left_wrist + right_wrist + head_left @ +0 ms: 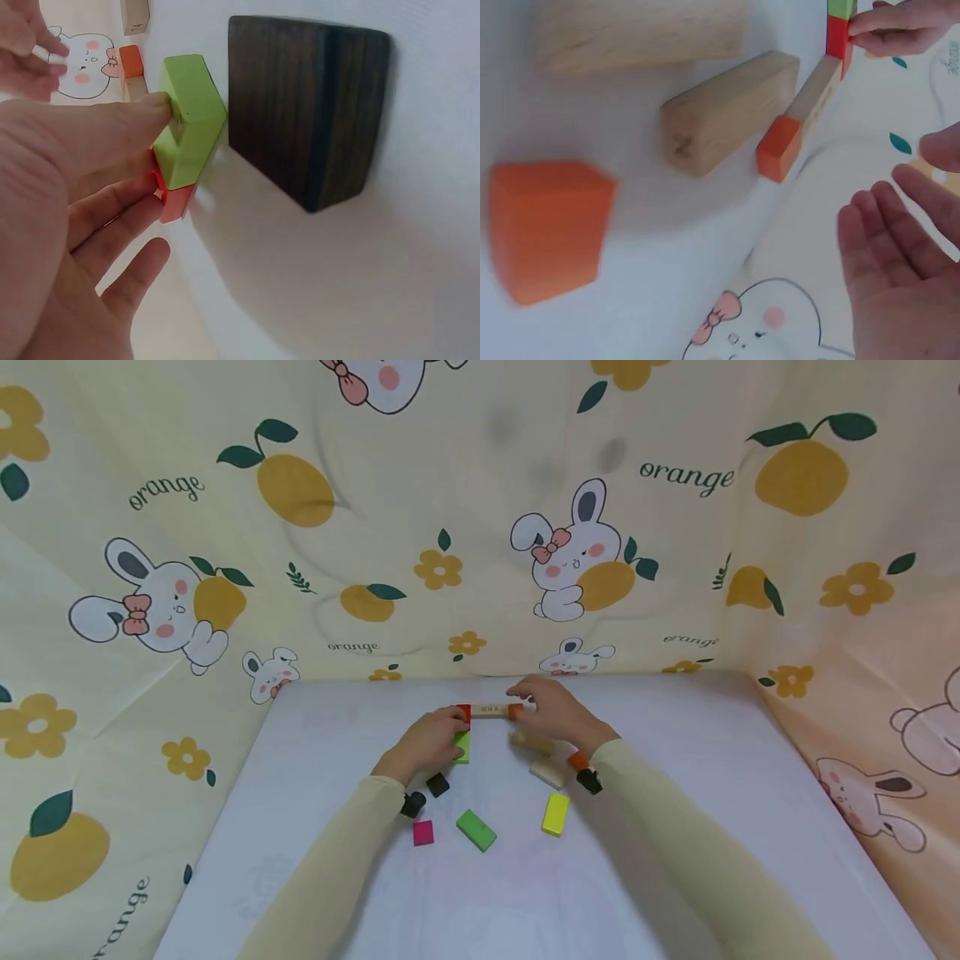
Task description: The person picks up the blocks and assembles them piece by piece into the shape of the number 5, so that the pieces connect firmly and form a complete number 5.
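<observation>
My left hand pinches a light green block, its thumb on the block's near end and its fingers by the red block at the other end. From the red block, a printed wooden block runs right to a small orange block, together forming a row near the table's back. My right hand is over that row's right end, its fingers extended and nothing in them. In the right wrist view its open palm is apart from the orange block.
Below my right hand lie two plain wooden blocks and another orange block. A dark brown block is beside my left hand. Nearer the front are a pink block, a green block and a yellow block. A patterned curtain hangs behind.
</observation>
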Demonstrator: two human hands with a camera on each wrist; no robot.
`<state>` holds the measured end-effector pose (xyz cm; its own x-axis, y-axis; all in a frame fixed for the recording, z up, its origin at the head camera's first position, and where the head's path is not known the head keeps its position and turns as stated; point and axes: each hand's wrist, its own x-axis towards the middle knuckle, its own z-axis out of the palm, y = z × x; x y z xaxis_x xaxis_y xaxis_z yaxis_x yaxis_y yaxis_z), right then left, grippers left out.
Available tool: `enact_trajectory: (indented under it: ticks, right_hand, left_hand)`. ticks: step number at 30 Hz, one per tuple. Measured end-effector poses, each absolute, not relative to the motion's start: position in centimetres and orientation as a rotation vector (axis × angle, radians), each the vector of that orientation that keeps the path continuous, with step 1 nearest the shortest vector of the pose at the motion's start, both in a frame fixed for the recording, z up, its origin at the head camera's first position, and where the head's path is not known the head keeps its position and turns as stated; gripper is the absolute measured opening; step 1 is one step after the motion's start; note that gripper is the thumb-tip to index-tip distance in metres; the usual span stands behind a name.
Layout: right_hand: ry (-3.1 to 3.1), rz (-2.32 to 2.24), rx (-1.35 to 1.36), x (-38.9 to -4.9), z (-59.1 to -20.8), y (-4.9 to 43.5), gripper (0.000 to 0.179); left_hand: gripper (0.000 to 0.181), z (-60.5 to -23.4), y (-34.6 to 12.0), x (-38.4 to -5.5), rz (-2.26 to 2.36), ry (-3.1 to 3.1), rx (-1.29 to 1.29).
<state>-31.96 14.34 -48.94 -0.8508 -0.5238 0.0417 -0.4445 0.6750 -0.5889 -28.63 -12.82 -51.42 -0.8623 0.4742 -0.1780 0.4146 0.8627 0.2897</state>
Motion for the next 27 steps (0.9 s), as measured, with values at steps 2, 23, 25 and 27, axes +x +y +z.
enact_trajectory:
  ticks: [2, 23, 25, 27]
  right_hand:
    - [2.750, -0.894, -0.782, -31.7, -49.1, 15.1, 0.040]
    - [2.698, -0.685, -0.653, -29.8, -52.2, 16.3, 0.025]
    - [2.702, -0.688, -0.647, -30.0, -52.2, 16.3, 0.024]
    - [2.704, -0.691, -0.635, -30.1, -52.1, 16.4, 0.024]
  left_hand:
    - [0.044, -51.5, -12.8, -28.6, 0.343, 2.802, 0.684]
    - [0.043, -51.1, -12.5, -28.5, 0.311, 2.810, 0.663]
    - [0.044, -51.0, -12.4, -28.7, 0.318, 2.809, 0.663]
    - [0.044, -51.0, -12.3, -28.8, 0.326, 2.809, 0.662]
